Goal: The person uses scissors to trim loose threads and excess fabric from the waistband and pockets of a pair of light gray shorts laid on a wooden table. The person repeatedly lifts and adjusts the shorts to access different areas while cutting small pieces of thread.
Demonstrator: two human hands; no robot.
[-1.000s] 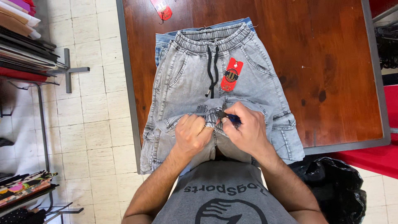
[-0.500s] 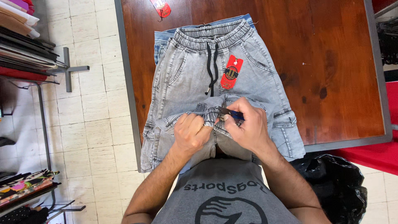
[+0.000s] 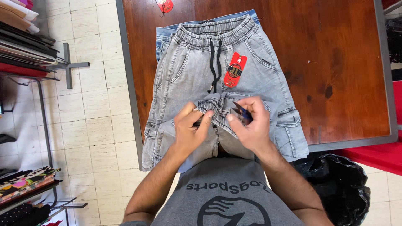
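Observation:
Grey washed denim trousers [image 3: 197, 71] with an elastic waist, black drawstring and a red hang tag [image 3: 235, 69] lie on a wooden table [image 3: 335, 62]. A blue denim garment [image 3: 164, 34] lies under them. The folded-up elastic leg cuff [image 3: 215, 106] sits between my hands. My left hand [image 3: 190, 129] pinches the cuff's edge. My right hand [image 3: 250, 123] holds a small dark tool, looks like thread snips [image 3: 242, 112], against the cuff.
A second red tag [image 3: 164, 5] lies at the table's far edge. A black bag [image 3: 339, 188] sits on the floor at right, beside red cloth [image 3: 377, 152]. Racks with stacked fabrics [image 3: 21, 37] stand at left on a tiled floor.
My hands have lifted a little apart; the right hand shifted slightly right with the tool, and the cuff between them shows more.

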